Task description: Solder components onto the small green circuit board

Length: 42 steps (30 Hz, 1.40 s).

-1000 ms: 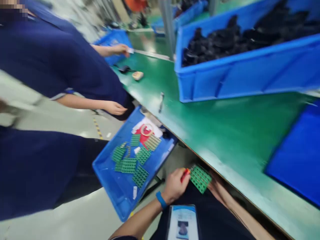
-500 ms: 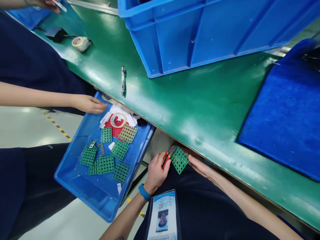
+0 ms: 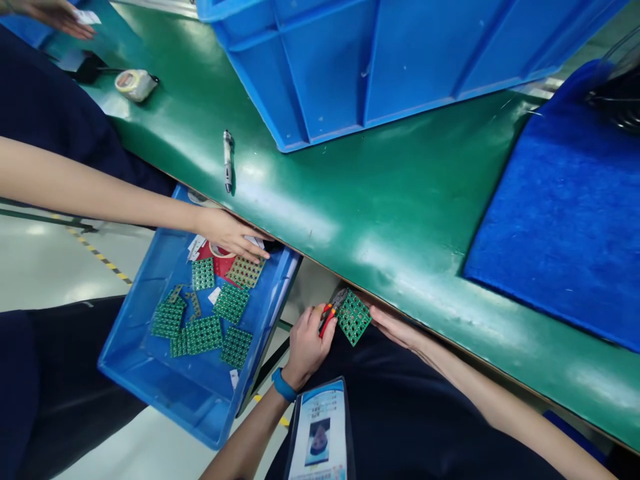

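Green tabletop, its edge running across in front of me. One blue plastic crate on it, beside a blue padded mat. Below the edge, one blue tray with green circuit-board panels lying loose, and a co-worker's hand newly arrived over its upper corner. My left hand is closed around red-handled cutters. My right hand pinches the edge of a single green panel, held up just under the tabletop edge, touching the cutter tips. Also on the tabletop: one tape roll, one pen.
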### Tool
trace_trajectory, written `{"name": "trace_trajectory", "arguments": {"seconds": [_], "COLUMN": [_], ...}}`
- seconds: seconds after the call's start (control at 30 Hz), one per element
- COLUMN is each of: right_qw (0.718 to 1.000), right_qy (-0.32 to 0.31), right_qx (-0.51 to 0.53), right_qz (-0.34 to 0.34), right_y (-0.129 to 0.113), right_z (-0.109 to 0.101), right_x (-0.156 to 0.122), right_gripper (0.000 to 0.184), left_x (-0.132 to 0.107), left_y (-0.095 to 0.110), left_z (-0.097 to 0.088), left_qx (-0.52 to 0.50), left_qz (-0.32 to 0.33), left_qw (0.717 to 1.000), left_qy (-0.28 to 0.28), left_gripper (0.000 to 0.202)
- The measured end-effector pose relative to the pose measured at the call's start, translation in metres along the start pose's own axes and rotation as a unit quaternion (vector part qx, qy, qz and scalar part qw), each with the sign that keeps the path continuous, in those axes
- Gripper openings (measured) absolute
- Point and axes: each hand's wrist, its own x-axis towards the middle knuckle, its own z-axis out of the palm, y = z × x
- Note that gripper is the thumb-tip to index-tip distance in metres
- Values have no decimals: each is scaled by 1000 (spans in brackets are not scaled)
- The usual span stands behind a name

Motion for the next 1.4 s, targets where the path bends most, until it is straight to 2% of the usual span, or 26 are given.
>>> {"name": "trace_trajectory", "arguments": {"seconds": [0.23,0.47,0.57,0.7,0.87,1.17,1.4], "right_qw": [1000,1000,1000,1000,998,998,997], "right_qy": [2,4,13,14,-5,-8,-18], "right_qx": [-1,8,10,-4,-30,-33,-31], "right_qz": [-8,0,-9,-28,-48,-52,-65], "right_y": [6,5,6,5,4,8,4], "right_z": [-3,-1,-1,-2,-3,-6,-4], "right_x": [1,2,2,2,3,4,4], "right_gripper": [72,76,72,68,68,65,63], "left_x": [0,-3,-4,-3,0,-3,-3], "left_y": [0,-3,-3,-1,3,0,1], "left_z": [-1,3,2,-3,-7,-1,-6], "left_qx": [-15,-33,-60,-68,-41,-18,-41], "left_qz": [-2,20,3,-13,3,39,27], "left_qw": [1000,999,998,998,998,999,999], "left_qy": [-8,6,8,-14,-38,-14,-3], "left_gripper": [28,26,26,30,33,29,29]}}
